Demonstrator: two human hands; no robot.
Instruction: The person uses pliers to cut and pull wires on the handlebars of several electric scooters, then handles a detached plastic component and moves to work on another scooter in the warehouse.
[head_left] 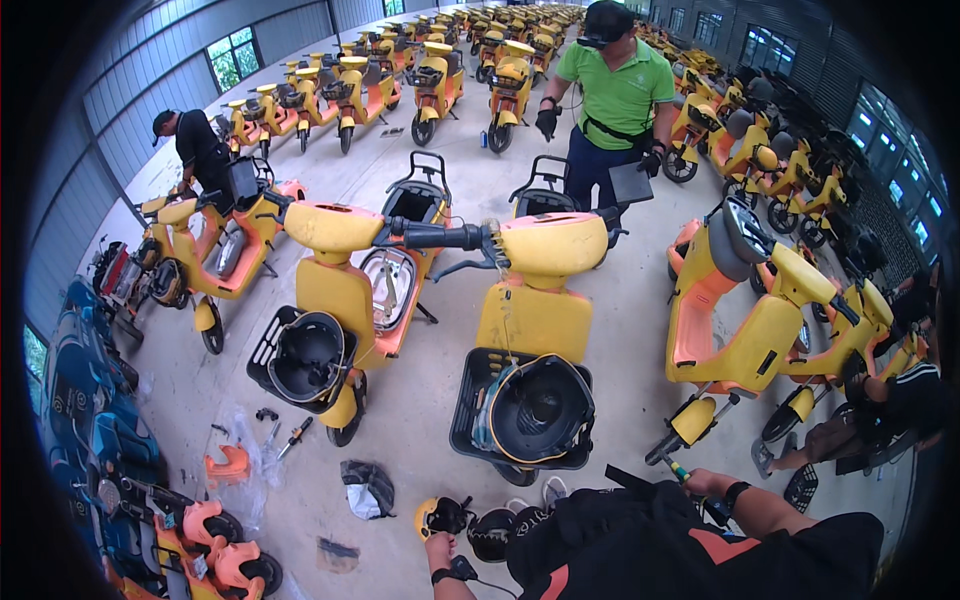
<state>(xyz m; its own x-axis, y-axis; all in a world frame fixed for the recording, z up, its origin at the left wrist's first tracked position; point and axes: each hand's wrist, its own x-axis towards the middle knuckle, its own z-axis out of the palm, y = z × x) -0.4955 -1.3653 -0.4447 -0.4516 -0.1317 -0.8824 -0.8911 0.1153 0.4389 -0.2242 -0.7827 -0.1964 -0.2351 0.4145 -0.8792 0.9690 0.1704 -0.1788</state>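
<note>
My left hand (439,549) is closed at the bottom centre, just below a yellow helmet (432,516) with dark straps; what it holds, if anything, is unclear. A black helmet (492,535) lies beside that. My right hand (700,482) grips a tool (680,472) with a green and yellow handle, at lower right. In front of me stands a yellow scooter (535,320) with a black helmet (540,415) in its front basket (470,435). A second scooter (330,285) with a similar basket and helmet stands to its left.
A person in green (615,95) holds a dark flat object beyond the scooters. Other people work at left (195,145) and right (905,410). Many scooters (430,85) line the back and right. Teal scooters (95,400), loose parts (228,462) and a dark bag (368,485) are at left.
</note>
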